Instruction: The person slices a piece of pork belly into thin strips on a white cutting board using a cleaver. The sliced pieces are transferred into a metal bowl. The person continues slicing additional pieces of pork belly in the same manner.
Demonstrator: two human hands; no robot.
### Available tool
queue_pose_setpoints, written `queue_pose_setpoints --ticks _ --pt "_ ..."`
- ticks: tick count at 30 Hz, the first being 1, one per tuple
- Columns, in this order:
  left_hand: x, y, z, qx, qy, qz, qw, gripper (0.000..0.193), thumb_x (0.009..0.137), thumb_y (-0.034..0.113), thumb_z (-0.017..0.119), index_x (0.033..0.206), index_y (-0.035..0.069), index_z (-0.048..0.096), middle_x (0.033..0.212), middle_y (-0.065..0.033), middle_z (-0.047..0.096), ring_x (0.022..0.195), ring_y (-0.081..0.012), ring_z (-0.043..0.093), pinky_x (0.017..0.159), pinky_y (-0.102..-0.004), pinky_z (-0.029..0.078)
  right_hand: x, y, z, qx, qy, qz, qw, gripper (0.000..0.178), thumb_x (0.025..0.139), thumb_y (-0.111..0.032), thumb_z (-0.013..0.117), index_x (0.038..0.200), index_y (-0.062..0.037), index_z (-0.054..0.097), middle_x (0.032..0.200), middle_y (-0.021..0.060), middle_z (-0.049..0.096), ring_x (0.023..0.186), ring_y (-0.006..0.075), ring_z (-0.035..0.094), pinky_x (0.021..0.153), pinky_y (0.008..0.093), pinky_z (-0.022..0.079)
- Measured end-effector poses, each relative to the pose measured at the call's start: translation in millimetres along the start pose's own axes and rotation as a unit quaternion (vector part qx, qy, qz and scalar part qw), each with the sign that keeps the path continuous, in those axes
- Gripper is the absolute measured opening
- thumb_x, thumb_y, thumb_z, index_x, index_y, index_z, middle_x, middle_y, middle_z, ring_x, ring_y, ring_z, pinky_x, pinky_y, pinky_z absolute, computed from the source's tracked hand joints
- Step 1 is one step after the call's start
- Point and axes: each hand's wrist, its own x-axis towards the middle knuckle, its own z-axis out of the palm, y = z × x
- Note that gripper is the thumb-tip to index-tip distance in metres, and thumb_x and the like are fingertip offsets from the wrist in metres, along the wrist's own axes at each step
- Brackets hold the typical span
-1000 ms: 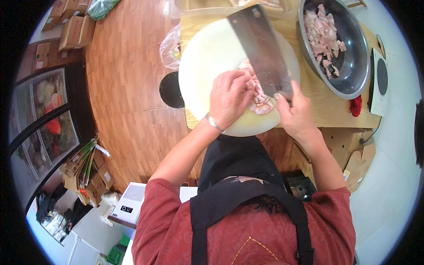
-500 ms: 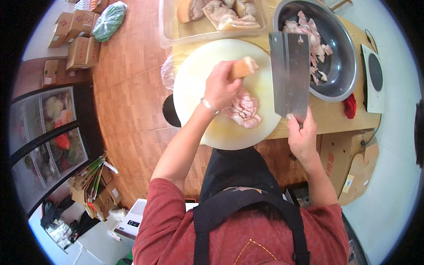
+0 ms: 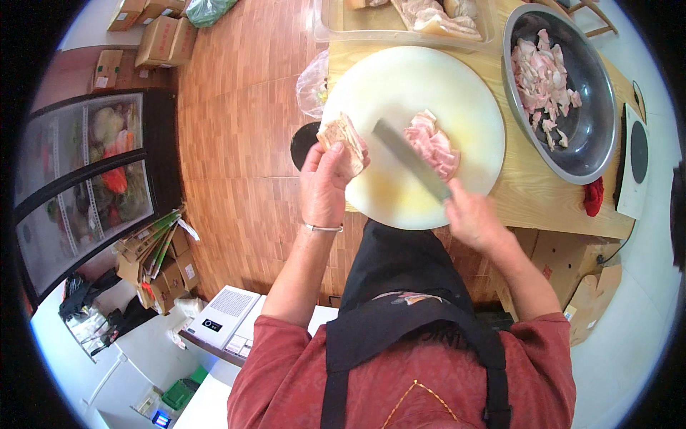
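My left hand (image 3: 325,186) grips a chunk of pork (image 3: 344,146) with a pale tan skin side, raised over the left edge of the round white cutting board (image 3: 379,79). In my right hand (image 3: 471,214) is the handle of a cleaver (image 3: 411,159). Its blade, seen nearly edge-on, slants up to the left across the board, just beside a small pile of sliced pork (image 3: 433,145). Blade and pork chunk are apart. Whether the blade touches the board, I cannot tell.
A steel bowl (image 3: 604,136) holding cut pork pieces stands to the right. Behind the board is a clear plastic tub (image 3: 332,32) with larger pork slabs. A hot plate (image 3: 632,164) and a red cloth (image 3: 593,197) lie at the table's right. A plastic bag (image 3: 312,82) hangs at its left edge.
The left hand has moved left with the pork chunk and turned its skin side up. The cleaver has swung from beside the bowl to over the board, left of the slices. The view has shifted.
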Motion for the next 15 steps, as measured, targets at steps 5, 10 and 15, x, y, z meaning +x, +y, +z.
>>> queue_pose_setpoints --ticks 5,10,15 --pt "-9 -46 14 -0.096 0.074 -0.115 0.986 0.055 0.104 0.036 0.065 0.142 -0.001 0.050 0.134 -0.0206 0.065 0.113 -0.0320 0.070 0.105 -0.0467 0.057 4 21 -24 -0.090 0.110 -0.005 0.990 0.023 0.095 -0.015 0.056 0.114 -0.0049 0.047 0.074 0.0248 0.069 0.070 0.0492 0.068 0.067 0.0617 0.051" --pt "-34 -53 23 0.102 -0.013 -0.249 0.963 0.035 0.106 0.025 0.064 0.128 -0.002 0.060 0.127 -0.0182 0.068 0.105 -0.0281 0.072 0.091 -0.0413 0.061 -2 18 -19 -0.020 0.144 -0.006 0.989 0.022 0.095 -0.012 0.056 0.113 -0.0033 0.048 0.072 0.0254 0.066 0.069 0.0503 0.065 0.065 0.0603 0.050" --pt "-12 -26 17 0.649 -0.089 0.389 0.648 0.032 0.083 0.012 0.081 0.114 0.012 0.070 0.122 -0.0100 0.066 0.109 -0.0317 0.064 0.088 -0.0427 0.054 -19 6 -1 0.055 0.126 -0.009 0.990 0.028 0.096 -0.014 0.056 0.121 -0.0029 0.049 0.075 0.0259 0.067 0.071 0.0501 0.066 0.067 0.0601 0.050"
